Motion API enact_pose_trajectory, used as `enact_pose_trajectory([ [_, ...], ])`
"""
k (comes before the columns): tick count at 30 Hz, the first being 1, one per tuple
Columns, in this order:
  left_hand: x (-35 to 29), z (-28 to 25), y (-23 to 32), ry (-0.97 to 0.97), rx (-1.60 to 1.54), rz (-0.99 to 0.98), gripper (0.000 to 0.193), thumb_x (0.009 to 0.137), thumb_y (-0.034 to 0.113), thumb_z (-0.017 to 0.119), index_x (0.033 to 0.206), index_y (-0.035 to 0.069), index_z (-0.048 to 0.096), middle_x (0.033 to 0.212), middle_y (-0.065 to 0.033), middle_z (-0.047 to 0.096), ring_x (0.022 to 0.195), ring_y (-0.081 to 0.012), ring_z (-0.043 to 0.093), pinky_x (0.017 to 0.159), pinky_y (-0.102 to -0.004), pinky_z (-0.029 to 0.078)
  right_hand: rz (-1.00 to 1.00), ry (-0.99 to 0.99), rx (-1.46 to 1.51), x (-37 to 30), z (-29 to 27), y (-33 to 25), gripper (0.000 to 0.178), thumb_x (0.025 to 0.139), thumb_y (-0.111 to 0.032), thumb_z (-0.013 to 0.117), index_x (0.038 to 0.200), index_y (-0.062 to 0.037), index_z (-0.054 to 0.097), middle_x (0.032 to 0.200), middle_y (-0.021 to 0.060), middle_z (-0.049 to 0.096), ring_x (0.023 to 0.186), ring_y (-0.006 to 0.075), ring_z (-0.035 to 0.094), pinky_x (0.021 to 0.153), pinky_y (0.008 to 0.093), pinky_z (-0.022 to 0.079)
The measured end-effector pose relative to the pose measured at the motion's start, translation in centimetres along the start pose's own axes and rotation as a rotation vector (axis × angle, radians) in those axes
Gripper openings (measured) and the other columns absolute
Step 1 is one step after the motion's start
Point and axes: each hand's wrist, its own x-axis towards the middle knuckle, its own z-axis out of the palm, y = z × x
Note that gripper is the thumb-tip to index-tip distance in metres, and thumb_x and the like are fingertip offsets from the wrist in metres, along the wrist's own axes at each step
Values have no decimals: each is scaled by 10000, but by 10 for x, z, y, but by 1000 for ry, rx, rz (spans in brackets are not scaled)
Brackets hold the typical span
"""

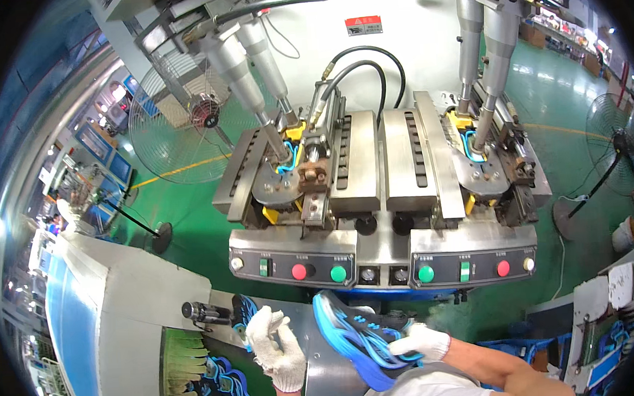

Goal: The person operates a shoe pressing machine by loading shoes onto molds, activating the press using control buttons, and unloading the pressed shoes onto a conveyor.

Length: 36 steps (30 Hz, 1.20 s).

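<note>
My right hand (422, 342), in a white knit glove, grips a black and blue sports shoe (358, 333) near its heel end. The shoe is tilted, with its bright blue sole side facing left and its toe pointing toward the machine. My left hand (275, 346), also gloved, is half curled with fingers and thumb apart, and nothing shows in it. Just beyond its fingers a second black and blue shoe (244, 308) rests on the metal table (329, 379), partly hidden by the hand.
Ahead stands a two-station press (377, 165) with red and green buttons on its front panels. At left, several shoes (227, 388) lie by a fringed opening (181, 370) of a white machine. A black cylinder (206, 311) juts out beside the table. Fans stand on both sides.
</note>
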Motion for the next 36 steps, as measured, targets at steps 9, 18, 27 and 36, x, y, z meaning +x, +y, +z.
enact_pose_trajectory([
  [9,-45,43,-54,-197,-13,-292,410,909,-45,645,1301,22,544,1254,-131,537,1015,-212,681,842,-319,577,-388,122,292,-23,-32,-22,693,807,-51,780,1442,-3,504,1252,110,677,1017,208,695,856,356,592],
  [18,-57,37,-49,-264,27,-365,387,911,-23,650,1286,6,561,1263,-146,551,1057,-237,674,880,-336,584,-316,364,337,-19,-27,-20,197,858,-114,710,697,-28,636,709,9,611,641,140,583,595,272,504],
  [27,-28,26,-56,-213,30,-302,451,910,11,659,1342,-47,541,1331,-206,564,1169,-317,634,971,-383,572,-394,106,428,-14,-22,-25,782,802,-210,821,1444,43,453,1268,163,656,1061,275,691,887,429,609],
  [36,112,48,-40,-325,204,9,455,928,93,673,1344,-45,549,1339,-220,590,1210,-350,606,1043,-410,491,-441,194,342,-20,1,-45,754,783,-6,695,1494,-40,445,1233,129,675,951,225,708,816,360,616],
])
